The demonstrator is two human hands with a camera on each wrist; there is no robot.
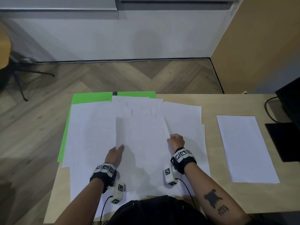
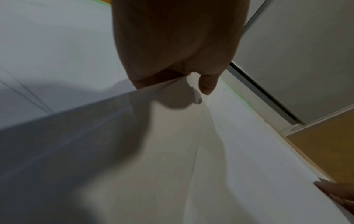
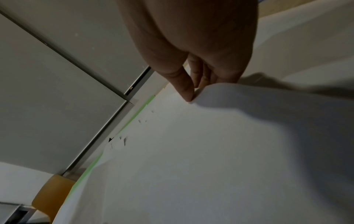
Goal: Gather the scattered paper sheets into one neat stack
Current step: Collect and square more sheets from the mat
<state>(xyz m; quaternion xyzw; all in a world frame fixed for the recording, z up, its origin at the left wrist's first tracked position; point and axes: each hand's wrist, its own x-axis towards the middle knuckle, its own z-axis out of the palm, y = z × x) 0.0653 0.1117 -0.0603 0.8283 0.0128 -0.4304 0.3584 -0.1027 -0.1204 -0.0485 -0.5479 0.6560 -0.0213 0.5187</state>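
- Hands at opposite edges of one raised sheet: the left hand grasps the sheet's left edge, thumb on top; the right hand pinches its right edge between thumb and fingers.
- Left wrist view: the left hand has the sheet edge caught under its thumb, the paper curving upward from there.
- Right wrist view: the right hand nips a lifted, bowed sheet at the thumb tip.
- Scattered sheets spread beneath and around both hands, overlapping; several smaller-looking sheets fan out just beyond the hands.
- Green folder under the spread, showing beyond and to the left of the left hand.
- Neat stack on the desk, well apart to the right of the right hand.
- Black monitor base just right of that stack.
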